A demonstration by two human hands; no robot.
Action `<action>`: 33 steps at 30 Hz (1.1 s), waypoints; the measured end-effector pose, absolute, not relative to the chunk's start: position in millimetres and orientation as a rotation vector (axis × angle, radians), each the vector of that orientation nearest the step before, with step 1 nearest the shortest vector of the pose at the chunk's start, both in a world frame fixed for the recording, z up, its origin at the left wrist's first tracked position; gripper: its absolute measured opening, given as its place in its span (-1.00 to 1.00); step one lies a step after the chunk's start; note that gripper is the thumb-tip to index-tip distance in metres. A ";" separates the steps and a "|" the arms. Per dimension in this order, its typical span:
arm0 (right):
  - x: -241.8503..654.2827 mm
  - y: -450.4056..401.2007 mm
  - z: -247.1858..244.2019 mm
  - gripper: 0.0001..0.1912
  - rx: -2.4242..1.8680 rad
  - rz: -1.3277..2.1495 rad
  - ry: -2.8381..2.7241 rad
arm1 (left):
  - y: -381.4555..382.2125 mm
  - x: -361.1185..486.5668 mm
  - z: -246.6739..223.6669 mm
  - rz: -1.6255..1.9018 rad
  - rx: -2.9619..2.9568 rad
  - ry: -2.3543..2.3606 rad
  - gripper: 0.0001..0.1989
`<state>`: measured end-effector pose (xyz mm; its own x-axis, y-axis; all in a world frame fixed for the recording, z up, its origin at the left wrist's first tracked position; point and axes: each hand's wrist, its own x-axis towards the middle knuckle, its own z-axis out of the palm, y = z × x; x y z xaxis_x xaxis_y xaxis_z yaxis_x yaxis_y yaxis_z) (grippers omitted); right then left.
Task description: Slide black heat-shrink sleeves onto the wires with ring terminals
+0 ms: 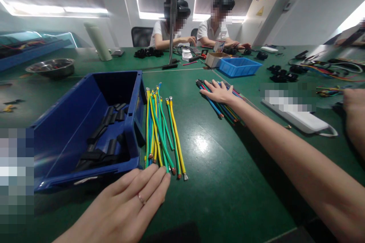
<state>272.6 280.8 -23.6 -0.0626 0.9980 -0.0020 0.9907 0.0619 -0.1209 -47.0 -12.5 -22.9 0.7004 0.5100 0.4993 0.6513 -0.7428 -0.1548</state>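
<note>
My left hand (pixel 142 193) lies with its fingers stretched out at the near ends of a row of green and yellow cables (pixel 159 133). These short cables have bare copper at the near ends, and metal lugs show at several far ends. Farther off to the right, my right hand (pixel 220 93) rests with spread fingers on top of a bundle of blue, green, yellow and red cables (pixel 212 101). Part of that bundle is hidden under the hand and forearm.
Left of the cables stands a dark blue bin (pixel 135 121) holding black tube pieces (pixel 108 119). A smaller blue tray (pixel 241 67) and a cardboard box (pixel 213 60) sit farther back. A white power strip (pixel 299 115) lies to the right. Two people work across the green table (pixel 211 182).
</note>
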 end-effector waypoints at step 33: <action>185.7 79.4 -16.2 -0.40 -0.783 0.116 -2.721 | -12.7 -45.7 -0.6 -0.591 -2.723 -0.742 -0.73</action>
